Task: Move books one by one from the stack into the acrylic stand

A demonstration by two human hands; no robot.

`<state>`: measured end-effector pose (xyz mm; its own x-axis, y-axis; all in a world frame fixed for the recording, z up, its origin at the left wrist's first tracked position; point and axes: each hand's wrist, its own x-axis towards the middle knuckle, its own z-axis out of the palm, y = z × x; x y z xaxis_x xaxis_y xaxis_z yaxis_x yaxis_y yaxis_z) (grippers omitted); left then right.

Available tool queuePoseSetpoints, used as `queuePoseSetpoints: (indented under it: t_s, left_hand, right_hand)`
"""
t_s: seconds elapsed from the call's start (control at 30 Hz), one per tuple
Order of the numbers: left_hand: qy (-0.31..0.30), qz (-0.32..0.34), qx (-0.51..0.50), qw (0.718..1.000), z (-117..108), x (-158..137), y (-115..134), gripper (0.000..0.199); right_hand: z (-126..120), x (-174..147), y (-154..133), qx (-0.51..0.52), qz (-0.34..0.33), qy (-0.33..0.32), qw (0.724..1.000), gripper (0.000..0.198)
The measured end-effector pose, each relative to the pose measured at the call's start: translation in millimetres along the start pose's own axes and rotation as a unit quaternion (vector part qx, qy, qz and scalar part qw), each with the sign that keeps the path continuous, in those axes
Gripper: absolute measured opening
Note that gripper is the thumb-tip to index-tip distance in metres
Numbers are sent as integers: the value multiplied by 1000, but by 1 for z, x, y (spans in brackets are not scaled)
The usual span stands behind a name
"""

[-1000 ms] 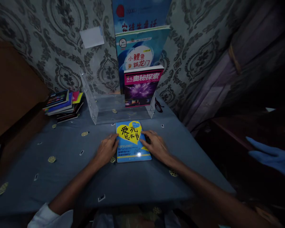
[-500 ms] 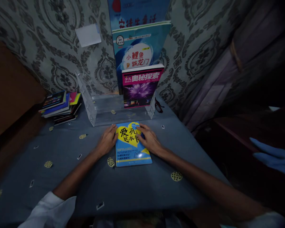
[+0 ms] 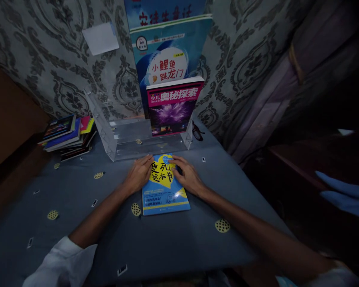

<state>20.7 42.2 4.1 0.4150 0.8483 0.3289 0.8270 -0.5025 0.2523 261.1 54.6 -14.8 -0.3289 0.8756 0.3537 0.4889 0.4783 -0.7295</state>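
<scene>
A blue book [image 3: 161, 197] with a yellow heart and black Chinese lettering on its cover lies flat on the tablecloth. My left hand [image 3: 139, 173] rests over its upper left edge, fingers stretched forward and covering part of the lettering. At the upper right edge, my right hand [image 3: 190, 177] touches the cover with outstretched fingers, its thumb apart from the index finger. Behind the book stands a clear acrylic rack [image 3: 131, 149]. Upright at its right side are a purple-and-pink book [image 3: 173, 109], a teal book [image 3: 167, 44] and a taller blue book [image 3: 167, 12].
A pile of books [image 3: 67, 137] sits at the table's left rear. Dark-framed glasses [image 3: 198, 132] lie right of the rack. A patterned wall [image 3: 66, 36] rises behind, with a white card [image 3: 101, 38] on it. Something light blue [image 3: 345, 195] shows off the table's right side.
My left hand has slid right, farther over the book's cover. The right hand stays at the book's right edge. The whole view has shifted slightly.
</scene>
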Motion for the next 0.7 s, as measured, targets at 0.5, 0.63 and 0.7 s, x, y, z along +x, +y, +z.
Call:
queuePoseSetpoints:
  t_s: [0.5,0.63,0.7]
  left_hand:
    - [-78,93,35,992,11,55,36,41]
    - [-68,94,29,993,14,58,35,40]
    - [-62,98,24,993,16,58,32,40]
  right_hand:
    - [-2,10,19,250,67,24,966,51]
    - [-1,11,25,295,70,25,953,50]
    - [0,11,26,298,69,27,952,49]
